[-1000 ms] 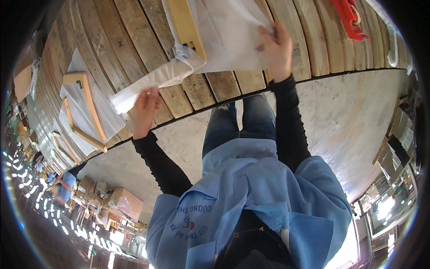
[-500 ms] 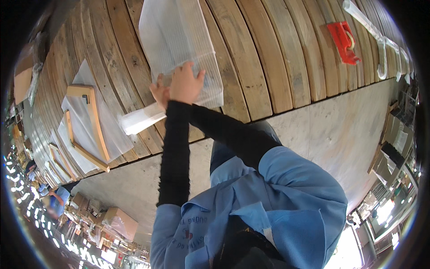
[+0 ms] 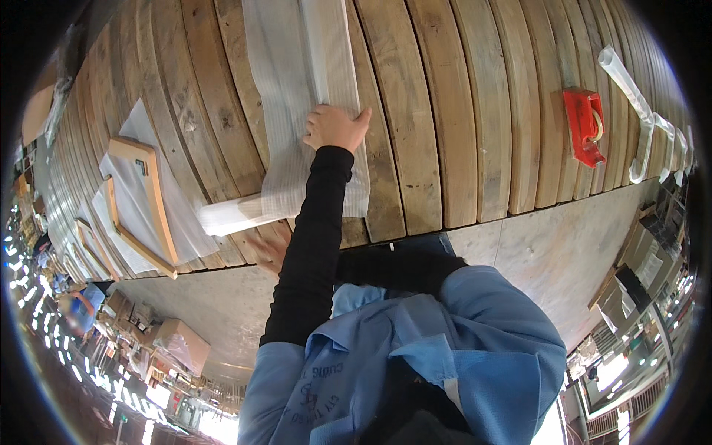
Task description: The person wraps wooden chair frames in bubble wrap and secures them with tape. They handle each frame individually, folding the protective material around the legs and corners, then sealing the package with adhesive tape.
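A slatted bench (image 3: 419, 111) stands over a grey floor (image 3: 512, 241), a carton (image 3: 182, 345) well left. The left hand (image 3: 337, 129) lies palm-down on one foam wrap (image 3: 285, 96), whether clasping I cannot tell; the right hand (image 3: 271, 249), blurred, is spread, empty, below-left of it. At least two frames (image 3: 159, 200) lie left of the grip, one red dispenser (image 3: 584, 127) right.

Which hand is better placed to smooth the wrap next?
Likely the left hand: it lies on the wrap; the blurred right hand is near the table edge, its arm crossed underneath.
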Available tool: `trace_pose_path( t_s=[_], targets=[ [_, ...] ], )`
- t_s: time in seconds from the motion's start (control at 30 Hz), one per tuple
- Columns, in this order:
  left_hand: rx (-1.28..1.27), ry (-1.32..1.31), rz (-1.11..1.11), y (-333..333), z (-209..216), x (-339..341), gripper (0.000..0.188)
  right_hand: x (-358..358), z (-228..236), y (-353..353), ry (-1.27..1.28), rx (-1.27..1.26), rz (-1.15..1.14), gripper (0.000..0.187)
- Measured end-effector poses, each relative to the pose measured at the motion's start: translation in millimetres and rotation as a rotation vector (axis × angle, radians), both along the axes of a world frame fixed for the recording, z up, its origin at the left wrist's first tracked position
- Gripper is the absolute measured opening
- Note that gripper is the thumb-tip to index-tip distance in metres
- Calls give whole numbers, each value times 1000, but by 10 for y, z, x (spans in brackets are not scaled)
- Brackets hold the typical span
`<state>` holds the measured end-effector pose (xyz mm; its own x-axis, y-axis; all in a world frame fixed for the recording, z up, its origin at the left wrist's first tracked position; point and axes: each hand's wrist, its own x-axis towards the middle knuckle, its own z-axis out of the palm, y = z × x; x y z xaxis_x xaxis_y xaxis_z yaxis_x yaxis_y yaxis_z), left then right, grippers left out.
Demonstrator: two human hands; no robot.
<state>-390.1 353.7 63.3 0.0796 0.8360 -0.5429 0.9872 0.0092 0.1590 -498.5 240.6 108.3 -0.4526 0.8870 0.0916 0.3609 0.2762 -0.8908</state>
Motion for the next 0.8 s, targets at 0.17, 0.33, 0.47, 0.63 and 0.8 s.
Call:
trace_pose_path(
  t_s=[0.17,0.33,0.47,0.63,0.8],
  targets=[
    [21,-27,74,25,52,103,92,1812,-262,-664,758,-893,189,43],
    [113,-49,190,-22,123,133,85,2046,-708,-98,830,-656,-874,51],
    [121,-127,269,8,154,108,82,1670,-771,305,1079,-848,-967,80],
    [188,-234,170,-72,415,-116,86,1916,-209,139,1233,-844,-691,96],
    [-245,-802,250,104,1538,-682,66,1802,822,-151,1291,-624,-458,100]
  ],
)
